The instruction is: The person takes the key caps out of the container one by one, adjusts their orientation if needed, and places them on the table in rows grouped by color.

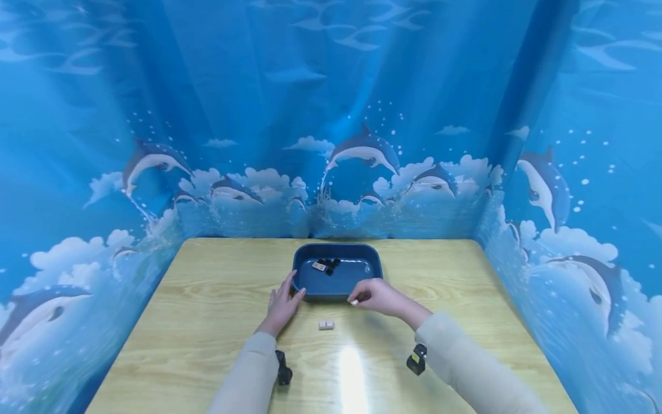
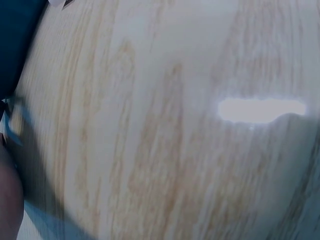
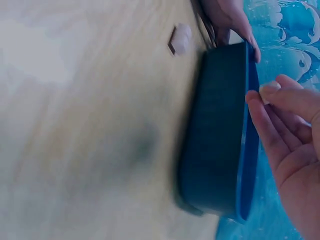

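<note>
My right hand (image 1: 376, 294) pinches a small white piece (image 1: 354, 302) between thumb and fingertips, beside the near rim of a dark blue box (image 1: 320, 297). The piece is mostly hidden by the fingers in the right wrist view. At the box's near left corner rests my left hand (image 1: 283, 306), its fingers fairly straight along the side and its thumb at the rim. Inside the box lie several black dominoes (image 1: 330, 270) and a domino with its white face up (image 1: 319, 266). Another white-faced domino (image 1: 326, 325) lies on the table in front of the box.
The wooden table (image 1: 217, 299) carries a bright light reflection near its front. A blue curtain (image 1: 248, 115) printed with dolphins stands behind the table and along both sides. Each wrist bears a small black camera, one at the left sleeve (image 1: 248, 374).
</note>
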Motion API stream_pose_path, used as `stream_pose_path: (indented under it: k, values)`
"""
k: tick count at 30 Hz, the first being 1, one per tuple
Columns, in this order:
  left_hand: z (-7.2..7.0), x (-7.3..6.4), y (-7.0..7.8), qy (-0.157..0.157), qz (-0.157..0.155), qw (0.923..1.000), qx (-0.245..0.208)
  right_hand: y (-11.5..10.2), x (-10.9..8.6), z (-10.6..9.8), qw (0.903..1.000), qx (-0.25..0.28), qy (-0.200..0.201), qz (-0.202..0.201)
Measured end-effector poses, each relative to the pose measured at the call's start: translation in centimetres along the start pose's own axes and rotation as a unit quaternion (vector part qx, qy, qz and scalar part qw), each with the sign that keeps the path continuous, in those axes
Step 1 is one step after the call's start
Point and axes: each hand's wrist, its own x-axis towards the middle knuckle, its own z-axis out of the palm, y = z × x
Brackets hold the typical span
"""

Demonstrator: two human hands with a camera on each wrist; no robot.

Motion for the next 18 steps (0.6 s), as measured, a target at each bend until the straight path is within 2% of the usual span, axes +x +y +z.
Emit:
stream_pose_path:
  k: [6, 10, 18]
  values:
    - [0.0, 0.0, 0.1, -0.003, -0.015, 0.9999, -0.003, 0.8, -0.6, 2.7, 0.9990, 0.021, 0.038, -0.008]
    - [0.0, 0.2, -0.1, -0.003, -0.012, 0.9999, 0.000, 1.2, -0.7, 4.8, 0.9961, 0.043, 0.077, 0.005]
    - [0.1, 0.2, -0.1, -0.002, -0.008, 0.9999, 0.006, 2.2, -0.5, 8.3, 0.9812, 0.073, 0.153, 0.092]
